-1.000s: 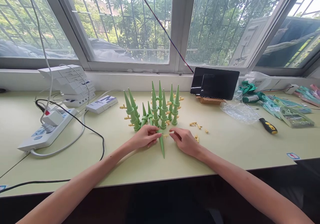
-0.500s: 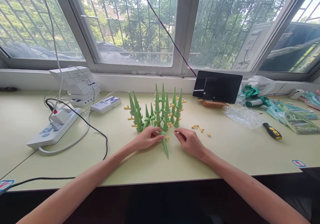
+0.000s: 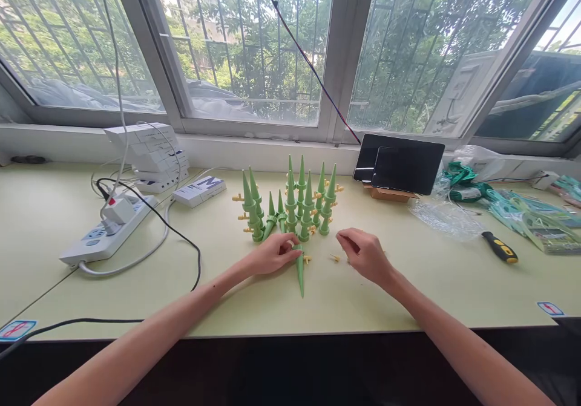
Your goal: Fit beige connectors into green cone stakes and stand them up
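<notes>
Spike [image 3: 300,275] points toward you from your left hand [image 3: 273,255], pinched there. Your right hand [image 3: 364,252] sits curled, apart to its right, contents hidden.

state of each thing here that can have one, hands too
left hand, closed on green spike
right hand, curled, hold unclear
green spike, tip toward the person
stacked spikes, upright
tablet, propped up, dark
power strip, plugs inserted
screwdriver, lying down

My left hand [image 3: 273,253] and right hand [image 3: 364,253], bare
One small spot [image 3: 214,285] marks my left forearm [image 3: 181,310], lower left of frame.
</notes>
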Action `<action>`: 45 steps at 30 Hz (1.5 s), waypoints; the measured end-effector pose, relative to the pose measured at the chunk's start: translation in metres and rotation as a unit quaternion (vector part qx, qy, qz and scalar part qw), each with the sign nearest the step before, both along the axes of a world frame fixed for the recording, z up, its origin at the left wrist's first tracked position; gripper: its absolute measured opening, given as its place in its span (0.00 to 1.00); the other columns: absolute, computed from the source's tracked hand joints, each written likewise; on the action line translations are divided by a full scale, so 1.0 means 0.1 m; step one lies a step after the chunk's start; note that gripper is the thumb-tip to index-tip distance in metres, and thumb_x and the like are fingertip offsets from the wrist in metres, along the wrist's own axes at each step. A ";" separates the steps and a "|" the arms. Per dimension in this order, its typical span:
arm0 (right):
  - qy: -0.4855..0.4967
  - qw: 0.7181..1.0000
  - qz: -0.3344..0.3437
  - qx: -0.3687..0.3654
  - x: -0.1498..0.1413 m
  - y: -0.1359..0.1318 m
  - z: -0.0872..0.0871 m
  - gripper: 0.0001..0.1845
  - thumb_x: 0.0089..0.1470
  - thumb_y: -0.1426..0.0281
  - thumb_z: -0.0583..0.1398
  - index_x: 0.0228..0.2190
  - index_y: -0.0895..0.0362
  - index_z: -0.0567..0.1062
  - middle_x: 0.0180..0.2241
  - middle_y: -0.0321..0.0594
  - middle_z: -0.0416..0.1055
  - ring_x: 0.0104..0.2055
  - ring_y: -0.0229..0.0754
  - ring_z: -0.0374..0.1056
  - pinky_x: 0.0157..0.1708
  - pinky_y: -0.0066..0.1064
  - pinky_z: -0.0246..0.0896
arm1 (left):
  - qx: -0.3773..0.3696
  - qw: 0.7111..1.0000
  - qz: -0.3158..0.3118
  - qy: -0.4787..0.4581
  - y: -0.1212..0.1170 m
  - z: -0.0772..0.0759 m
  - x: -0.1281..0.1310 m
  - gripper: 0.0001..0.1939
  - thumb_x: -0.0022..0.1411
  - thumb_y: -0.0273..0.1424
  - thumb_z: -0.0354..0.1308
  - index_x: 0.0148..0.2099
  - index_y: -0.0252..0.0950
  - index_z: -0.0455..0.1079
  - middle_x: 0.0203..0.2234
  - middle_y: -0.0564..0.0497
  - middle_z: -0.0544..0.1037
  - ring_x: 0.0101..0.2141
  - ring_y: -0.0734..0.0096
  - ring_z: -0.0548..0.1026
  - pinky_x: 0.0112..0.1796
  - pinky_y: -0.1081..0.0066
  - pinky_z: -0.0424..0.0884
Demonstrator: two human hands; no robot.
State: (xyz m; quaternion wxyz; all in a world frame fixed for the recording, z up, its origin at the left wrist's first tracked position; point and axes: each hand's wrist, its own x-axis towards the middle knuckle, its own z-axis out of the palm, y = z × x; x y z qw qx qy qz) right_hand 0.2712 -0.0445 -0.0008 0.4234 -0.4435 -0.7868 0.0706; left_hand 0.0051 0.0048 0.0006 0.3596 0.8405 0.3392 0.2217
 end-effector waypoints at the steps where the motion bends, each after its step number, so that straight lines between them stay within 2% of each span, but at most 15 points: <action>1: 0.001 1.000 -0.006 0.000 0.03 -0.01 0.02 0.12 0.65 0.68 0.52 0.32 0.56 0.73 0.28 0.40 0.72 0.25 0.38 0.61 0.28 0.31 0.57 | 0.004 1.000 0.000 -0.006 0.00 0.00 0.00 0.14 0.65 0.41 0.54 0.40 0.33 0.67 0.16 0.61 0.56 0.20 0.77 0.53 0.23 0.75 0.50; 5: 0.011 0.999 -0.034 -0.004 0.15 -0.05 0.06 0.13 0.64 0.66 0.53 0.31 0.56 0.73 0.27 0.41 0.72 0.24 0.38 0.60 0.26 0.31 0.57 | 0.052 0.997 0.045 -0.042 -0.01 0.03 0.00 0.14 0.65 0.42 0.54 0.42 0.34 0.66 0.16 0.62 0.57 0.19 0.79 0.53 0.23 0.76 0.51; 9: 0.016 0.998 -0.050 -0.026 0.25 -0.05 0.03 0.13 0.63 0.65 0.54 0.31 0.56 0.74 0.28 0.40 0.72 0.24 0.38 0.59 0.25 0.31 0.57 | 0.156 0.980 0.106 -0.060 0.00 0.05 -0.02 0.13 0.67 0.39 0.53 0.35 0.35 0.68 0.14 0.61 0.57 0.18 0.79 0.52 0.23 0.75 0.51; 14: -0.006 0.998 -0.021 -0.060 0.30 -0.03 -0.04 0.12 0.62 0.64 0.56 0.30 0.56 0.75 0.28 0.40 0.72 0.24 0.37 0.61 0.25 0.31 0.59 | 0.213 0.972 0.095 -0.024 0.02 0.02 -0.03 0.20 0.68 0.37 0.50 0.24 0.35 0.64 0.15 0.57 0.58 0.18 0.78 0.53 0.23 0.73 0.52; 18: -0.041 0.997 -0.015 -0.063 0.27 -0.03 -0.09 0.11 0.61 0.64 0.57 0.31 0.56 0.76 0.29 0.40 0.73 0.24 0.38 0.63 0.26 0.31 0.61 | 0.227 0.969 0.093 -0.015 0.02 0.00 -0.03 0.21 0.68 0.37 0.49 0.23 0.35 0.61 0.14 0.58 0.55 0.18 0.77 0.51 0.23 0.73 0.50; 22: -0.087 0.994 0.003 -0.061 0.22 -0.04 -0.13 0.06 0.58 0.66 0.61 0.34 0.54 0.77 0.34 0.42 0.74 0.36 0.44 0.68 0.35 0.35 0.65 | 0.234 0.968 0.088 -0.015 0.03 -0.01 -0.03 0.21 0.68 0.36 0.49 0.22 0.35 0.58 0.14 0.58 0.54 0.18 0.77 0.50 0.23 0.72 0.49; 25: -0.103 0.992 0.026 -0.060 0.19 -0.05 -0.14 0.04 0.58 0.69 0.62 0.36 0.54 0.77 0.36 0.44 0.73 0.41 0.46 0.68 0.41 0.40 0.65 | 0.237 0.967 0.088 -0.011 0.04 -0.02 -0.03 0.21 0.68 0.35 0.49 0.22 0.35 0.56 0.15 0.58 0.53 0.18 0.77 0.49 0.23 0.72 0.49; 31: -0.112 0.991 0.034 -0.062 0.17 -0.05 -0.13 0.03 0.58 0.70 0.62 0.35 0.55 0.77 0.37 0.44 0.72 0.41 0.46 0.66 0.41 0.41 0.64 | 0.234 0.968 0.088 -0.007 0.04 -0.02 -0.03 0.21 0.68 0.34 0.50 0.22 0.35 0.54 0.15 0.58 0.53 0.19 0.77 0.49 0.23 0.73 0.49; 45: -0.118 0.991 0.029 -0.063 0.16 -0.05 -0.16 0.04 0.61 0.75 0.57 0.34 0.56 0.72 0.35 0.43 0.71 0.40 0.46 0.66 0.41 0.38 0.62 | 0.253 0.964 0.079 -0.021 0.05 -0.04 -0.03 0.20 0.68 0.32 0.51 0.22 0.35 0.58 0.15 0.59 0.55 0.18 0.78 0.50 0.22 0.74 0.50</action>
